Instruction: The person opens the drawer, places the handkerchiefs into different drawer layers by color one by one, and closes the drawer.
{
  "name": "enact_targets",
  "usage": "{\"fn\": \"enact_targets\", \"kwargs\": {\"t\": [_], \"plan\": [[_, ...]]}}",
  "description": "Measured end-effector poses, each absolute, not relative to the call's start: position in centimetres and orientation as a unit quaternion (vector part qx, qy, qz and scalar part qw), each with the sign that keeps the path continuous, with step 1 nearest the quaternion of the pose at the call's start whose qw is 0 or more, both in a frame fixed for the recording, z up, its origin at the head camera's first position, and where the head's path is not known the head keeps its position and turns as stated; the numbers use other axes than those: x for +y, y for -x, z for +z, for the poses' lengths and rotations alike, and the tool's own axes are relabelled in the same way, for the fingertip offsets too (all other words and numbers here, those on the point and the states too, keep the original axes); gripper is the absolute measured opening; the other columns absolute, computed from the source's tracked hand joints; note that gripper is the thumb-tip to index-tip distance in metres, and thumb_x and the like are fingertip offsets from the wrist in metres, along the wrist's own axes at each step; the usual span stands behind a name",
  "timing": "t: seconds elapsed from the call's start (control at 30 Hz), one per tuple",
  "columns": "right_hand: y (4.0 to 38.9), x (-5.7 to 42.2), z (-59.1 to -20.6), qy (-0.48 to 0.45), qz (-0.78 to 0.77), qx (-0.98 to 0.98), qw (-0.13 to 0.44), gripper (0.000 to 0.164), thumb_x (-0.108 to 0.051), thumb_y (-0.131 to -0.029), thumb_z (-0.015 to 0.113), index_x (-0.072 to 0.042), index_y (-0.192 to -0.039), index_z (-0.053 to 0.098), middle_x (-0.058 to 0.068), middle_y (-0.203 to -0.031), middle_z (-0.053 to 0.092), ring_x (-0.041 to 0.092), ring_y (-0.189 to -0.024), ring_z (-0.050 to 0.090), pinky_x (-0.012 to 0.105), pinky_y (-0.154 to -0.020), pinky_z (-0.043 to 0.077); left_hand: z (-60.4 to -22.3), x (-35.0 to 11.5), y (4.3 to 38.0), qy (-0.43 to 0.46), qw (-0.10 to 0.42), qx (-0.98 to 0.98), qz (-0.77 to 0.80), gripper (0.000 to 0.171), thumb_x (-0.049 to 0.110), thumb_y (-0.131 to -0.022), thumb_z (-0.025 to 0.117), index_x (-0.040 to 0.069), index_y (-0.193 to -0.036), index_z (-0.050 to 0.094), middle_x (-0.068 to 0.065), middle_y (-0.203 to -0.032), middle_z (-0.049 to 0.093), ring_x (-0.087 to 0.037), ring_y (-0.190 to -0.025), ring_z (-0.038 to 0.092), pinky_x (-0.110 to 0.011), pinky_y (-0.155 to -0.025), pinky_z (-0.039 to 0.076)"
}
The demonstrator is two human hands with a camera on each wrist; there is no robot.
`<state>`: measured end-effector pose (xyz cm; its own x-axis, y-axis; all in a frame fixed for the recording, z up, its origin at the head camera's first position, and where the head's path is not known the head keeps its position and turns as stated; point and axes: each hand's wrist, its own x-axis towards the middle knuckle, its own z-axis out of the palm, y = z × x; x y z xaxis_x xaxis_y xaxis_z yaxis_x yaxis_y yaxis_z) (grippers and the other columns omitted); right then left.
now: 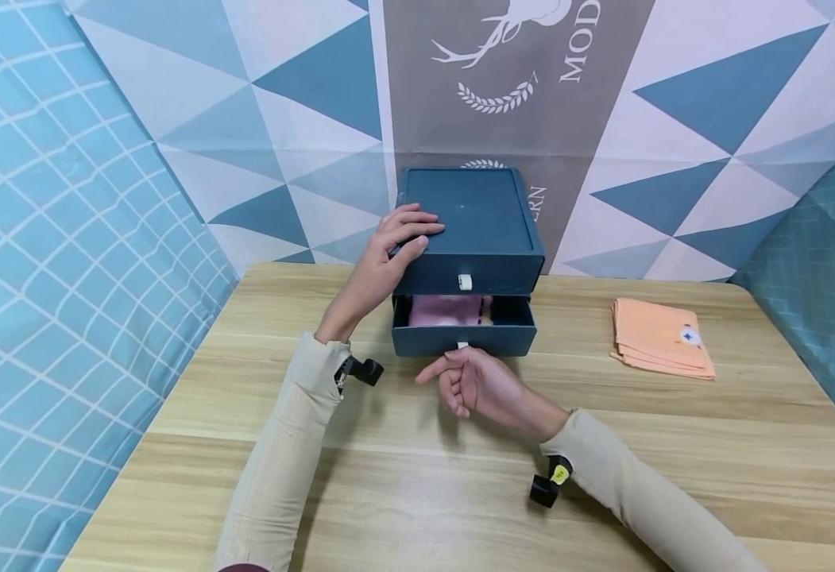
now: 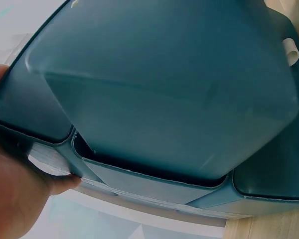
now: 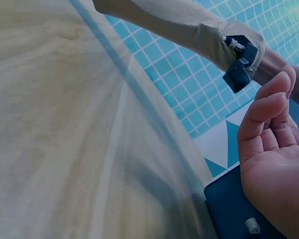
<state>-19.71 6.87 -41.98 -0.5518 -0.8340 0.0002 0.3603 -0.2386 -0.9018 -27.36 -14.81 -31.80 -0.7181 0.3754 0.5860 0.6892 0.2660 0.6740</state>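
A dark teal two-drawer box (image 1: 463, 210) stands at the back of the table, its lower drawer (image 1: 417, 342) pulled partway out. Inside that drawer lies a pink-purple cloth (image 1: 446, 310) beside some small pale thing. My left hand (image 1: 388, 250) rests on the box's left top edge, fingers laid over the lid; the left wrist view shows the thumb against its side. In front of the lower drawer, my right hand (image 1: 480, 385) is turned palm up, fingers loosely bent, close below the white knob (image 1: 463, 345). The right wrist view shows a bare white knob (image 3: 252, 225) beside it.
A folded orange cloth (image 1: 660, 338) with a round white-and-blue patch lies on the wooden table (image 1: 417, 492) to the right. Right behind the box stands a wall sheet (image 1: 303, 95) with a triangle pattern; blue checked cloth (image 1: 52, 238) hangs at the left.
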Motion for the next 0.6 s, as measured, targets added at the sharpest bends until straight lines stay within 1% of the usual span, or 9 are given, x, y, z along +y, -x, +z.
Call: {"fn": "enact_targets", "kwargs": {"t": [0.2,0.27,0.47,0.6], "plan": [[20.7,6.8,-41.9,0.259,-0.749,0.464,0.397,0.051,-0.025,-0.108,0.023,-0.001,-0.117,0.068,0.001,-0.068,0.064,0.011,-0.057,0.055,0.024,-0.055,0.046,-31.9,-14.8,27.5,0.340,0.157,-0.779,-0.503,0.032,0.016,-0.106,0.049,0.009,-0.131,0.066,-0.004,-0.144,0.053,-0.012,-0.147,0.024,-0.034,-0.120,0.016],[21.0,6.8,-41.9,0.259,-0.749,0.464,0.397,0.051,-0.024,-0.108,0.023,0.000,-0.117,0.068,0.001,-0.068,0.063,0.012,-0.057,0.055,0.025,-0.055,0.047,-31.9,-14.7,27.4,0.338,0.156,-0.779,-0.505,0.032,0.014,-0.105,0.048,0.006,-0.131,0.066,-0.007,-0.144,0.052,-0.014,-0.147,0.025,-0.034,-0.120,0.016],[21.9,6.7,-41.9,0.262,-0.751,0.463,0.391,0.052,-0.023,-0.107,0.022,0.001,-0.118,0.067,0.003,-0.067,0.062,0.014,-0.056,0.052,0.026,-0.055,0.046,-30.4,-14.2,25.7,0.335,0.146,-0.776,-0.514,0.032,0.005,-0.104,0.047,-0.006,-0.129,0.063,-0.021,-0.143,0.050,-0.029,-0.148,0.023,-0.037,-0.121,0.015],[22.5,6.5,-41.9,0.259,-0.757,0.451,0.396,0.052,-0.023,-0.107,0.022,0.001,-0.117,0.068,0.003,-0.067,0.062,0.014,-0.055,0.052,0.026,-0.055,0.045,-29.5,-14.1,24.7,0.328,0.140,-0.781,-0.513,0.032,0.004,-0.103,0.047,-0.009,-0.128,0.062,-0.024,-0.142,0.049,-0.031,-0.148,0.023,-0.038,-0.121,0.015]]}}
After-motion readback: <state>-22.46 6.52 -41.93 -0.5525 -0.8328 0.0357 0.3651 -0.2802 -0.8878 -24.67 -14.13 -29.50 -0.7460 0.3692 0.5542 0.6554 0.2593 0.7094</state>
